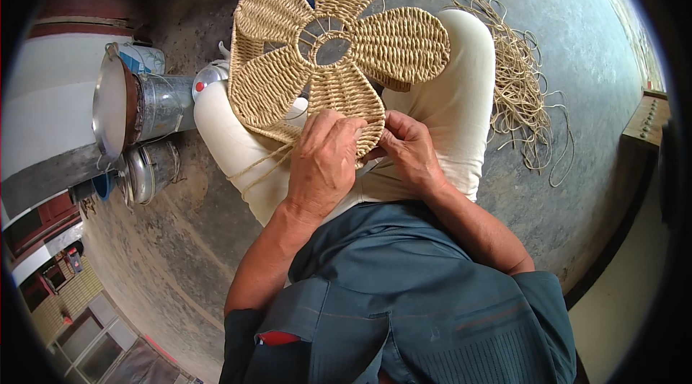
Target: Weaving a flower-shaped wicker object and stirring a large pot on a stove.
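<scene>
A woven straw piece (400, 45) with five petal shapes around an open ring lies over my lap. My left hand (321, 164) curls over the lower edge of its bottom petal, fingers gripping the weave. My right hand (407, 149) pinches at that petal's right rim, its fingertips partly hidden. Two loose cord strands (263, 164) run from the piece down to the left over my pale trousers, beside my left hand.
A heap of straw cord (515, 88) lies on the concrete floor (577, 182) at right. Metal containers (162, 110), a round lid (112, 88) and a blue basin (101, 186) stand at left. A wooden edge (641, 124) is at far right.
</scene>
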`<state>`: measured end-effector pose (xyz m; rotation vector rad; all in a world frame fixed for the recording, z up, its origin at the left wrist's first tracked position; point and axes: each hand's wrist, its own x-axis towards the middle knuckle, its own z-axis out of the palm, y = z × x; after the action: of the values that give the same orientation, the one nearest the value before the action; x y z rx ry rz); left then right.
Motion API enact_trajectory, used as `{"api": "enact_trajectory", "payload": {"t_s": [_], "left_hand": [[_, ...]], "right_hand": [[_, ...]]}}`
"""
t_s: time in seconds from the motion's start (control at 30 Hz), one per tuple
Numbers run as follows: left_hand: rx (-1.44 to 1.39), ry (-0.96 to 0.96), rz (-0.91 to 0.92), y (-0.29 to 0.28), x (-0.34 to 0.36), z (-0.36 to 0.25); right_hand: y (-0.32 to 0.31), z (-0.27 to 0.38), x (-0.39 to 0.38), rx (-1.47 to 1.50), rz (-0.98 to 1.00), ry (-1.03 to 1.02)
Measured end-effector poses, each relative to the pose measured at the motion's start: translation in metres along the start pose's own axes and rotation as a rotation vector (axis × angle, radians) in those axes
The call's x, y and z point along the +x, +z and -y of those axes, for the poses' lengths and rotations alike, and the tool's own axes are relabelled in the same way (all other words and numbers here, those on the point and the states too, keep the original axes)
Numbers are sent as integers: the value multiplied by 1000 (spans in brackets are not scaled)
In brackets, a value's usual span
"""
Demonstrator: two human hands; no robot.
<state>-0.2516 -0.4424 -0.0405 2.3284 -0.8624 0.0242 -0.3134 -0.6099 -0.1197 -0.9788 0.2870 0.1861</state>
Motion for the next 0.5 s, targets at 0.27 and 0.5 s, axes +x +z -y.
{"api": "enact_trajectory", "payload": {"t_s": [0.27, 0.5], "left_hand": [[-141, -197, -170, -35, 0, 14], [65, 97, -66, 20, 12, -13]], "right_hand": [[-41, 93, -49, -874, -494, -256], [-245, 203, -100, -587, -962, -636]]}}
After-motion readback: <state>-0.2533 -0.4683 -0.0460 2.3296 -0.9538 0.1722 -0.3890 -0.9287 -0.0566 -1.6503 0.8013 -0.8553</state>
